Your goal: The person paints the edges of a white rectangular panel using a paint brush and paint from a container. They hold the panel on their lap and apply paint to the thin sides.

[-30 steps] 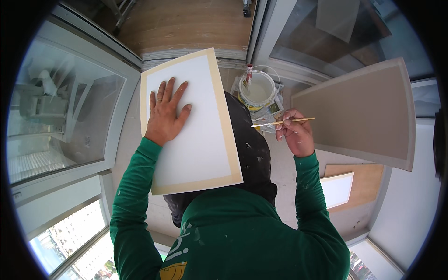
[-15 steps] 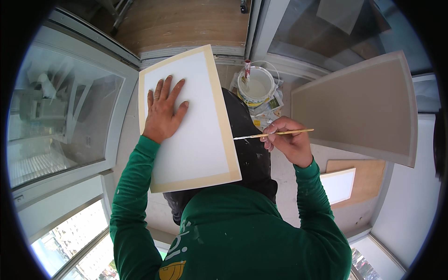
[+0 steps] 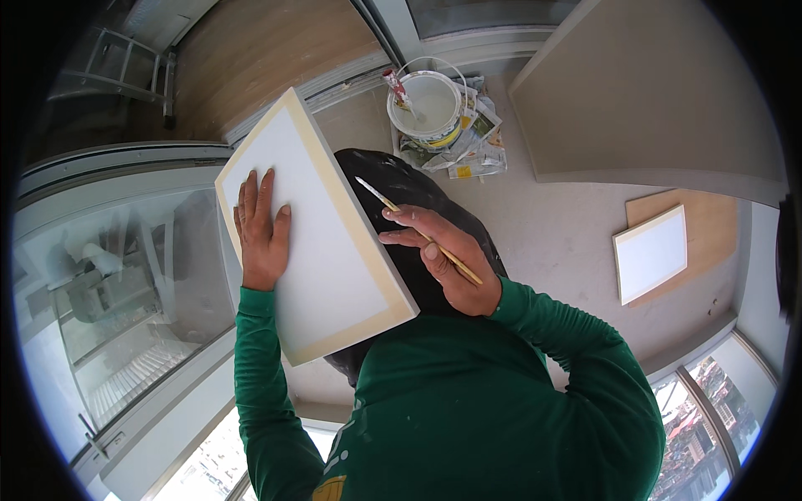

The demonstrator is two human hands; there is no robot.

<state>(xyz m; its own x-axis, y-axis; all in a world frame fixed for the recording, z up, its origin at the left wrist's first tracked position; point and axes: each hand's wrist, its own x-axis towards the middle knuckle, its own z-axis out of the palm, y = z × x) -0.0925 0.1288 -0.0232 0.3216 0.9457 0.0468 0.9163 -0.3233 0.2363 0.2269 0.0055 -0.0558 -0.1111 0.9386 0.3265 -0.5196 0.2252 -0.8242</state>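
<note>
The brush [image 3: 376, 193] sat slantwise in the right hand [image 3: 447, 250], nipped between thumb and fingers, its handle running back past the thumb toward the wrist. Its whitish tip pointed up and left, just beside the right edge of the panel [image 3: 322, 250]; I couldn't tell whether they touched. The panel, white with a cream border, lay angled across the dark trousers [image 3: 476, 204]. On its face, toward the left edge, the left hand [image 3: 266, 246] rested palm down, fingers straight and fairly close, thumb spread away. The left forearm rose nearly upright from below; the right came in from the side, elbow bent outward. Beyond the knees a bucket [image 3: 443, 140] stood on newspaper [image 3: 484, 156].
</note>
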